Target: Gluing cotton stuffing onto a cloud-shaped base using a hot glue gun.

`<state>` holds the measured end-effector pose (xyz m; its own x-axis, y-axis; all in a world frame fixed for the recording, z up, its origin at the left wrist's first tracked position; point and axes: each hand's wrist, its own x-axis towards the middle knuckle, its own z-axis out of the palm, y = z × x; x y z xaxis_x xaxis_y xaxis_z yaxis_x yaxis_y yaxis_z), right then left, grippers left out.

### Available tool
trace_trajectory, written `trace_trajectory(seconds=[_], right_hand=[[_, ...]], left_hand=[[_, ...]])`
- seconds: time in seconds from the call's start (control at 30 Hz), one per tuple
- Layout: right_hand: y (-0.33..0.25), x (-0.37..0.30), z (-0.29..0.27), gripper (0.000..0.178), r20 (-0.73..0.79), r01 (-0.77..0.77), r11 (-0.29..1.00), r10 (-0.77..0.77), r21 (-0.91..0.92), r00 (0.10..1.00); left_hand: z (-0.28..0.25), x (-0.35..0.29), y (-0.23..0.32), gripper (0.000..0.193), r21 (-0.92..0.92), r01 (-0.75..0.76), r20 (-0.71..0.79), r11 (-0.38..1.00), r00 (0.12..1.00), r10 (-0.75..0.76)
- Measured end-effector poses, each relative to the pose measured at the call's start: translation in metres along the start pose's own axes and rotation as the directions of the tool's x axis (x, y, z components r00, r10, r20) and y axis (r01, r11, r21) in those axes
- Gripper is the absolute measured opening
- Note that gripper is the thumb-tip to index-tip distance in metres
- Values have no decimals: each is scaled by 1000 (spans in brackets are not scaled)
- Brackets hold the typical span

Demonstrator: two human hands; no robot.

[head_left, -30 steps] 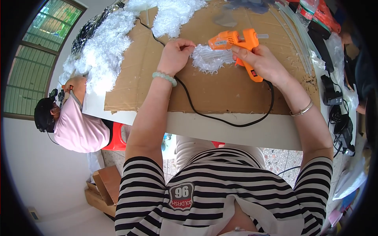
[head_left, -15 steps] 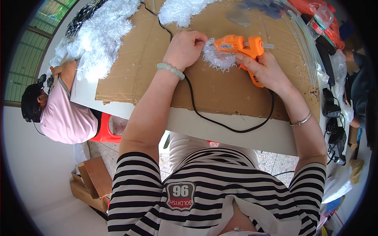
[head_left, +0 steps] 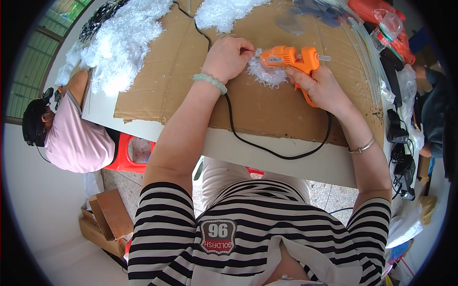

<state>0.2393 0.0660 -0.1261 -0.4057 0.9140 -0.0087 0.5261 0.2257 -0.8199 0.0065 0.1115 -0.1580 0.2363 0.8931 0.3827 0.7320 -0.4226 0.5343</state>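
Observation:
A hot glue gun (head_left: 279,56), orange with a clear glue stick out of its back, is gripped by my right hand (head_left: 327,90). Its nozzle points left, over a small round piece of white tinsel garland (head_left: 268,76) on the cardboard. My left hand (head_left: 226,58) is closed, thumb and forefinger pinching at the upper left rim of that garland, close to the nozzle. The exact bit between the fingertips is too small to see. The gun's black cord (head_left: 286,157) loops down over the table's near edge and back under my left wrist.
Brown cardboard (head_left: 167,86) covers much of the white table (head_left: 281,167). White tinsel heaps (head_left: 124,43) lie far left and at the back (head_left: 224,14). Clear glue sticks (head_left: 365,57) and red plastic bags (head_left: 377,9) are at right. A person in pink (head_left: 78,138) sits at left; another is at far right.
The glue gun and both hands stay nearly in place, with the nozzle still by my left fingertips. The whole view has shifted slightly.

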Motion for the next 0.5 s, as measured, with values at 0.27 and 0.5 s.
trace_trajectory(seconds=[0.27, 0.5], right_hand=[[9, -6, -29, 35, -113, 23, 898, 30, 439, 993], [23, -9, -63, 33, -344, 98, 845, 106, 526, 933]], left_hand=[[5, -1, 5, 6, 90, -82, -67, 993, 994, 88], [6, -3, 25, 11, 481, -343, -24, 807, 915, 404]])
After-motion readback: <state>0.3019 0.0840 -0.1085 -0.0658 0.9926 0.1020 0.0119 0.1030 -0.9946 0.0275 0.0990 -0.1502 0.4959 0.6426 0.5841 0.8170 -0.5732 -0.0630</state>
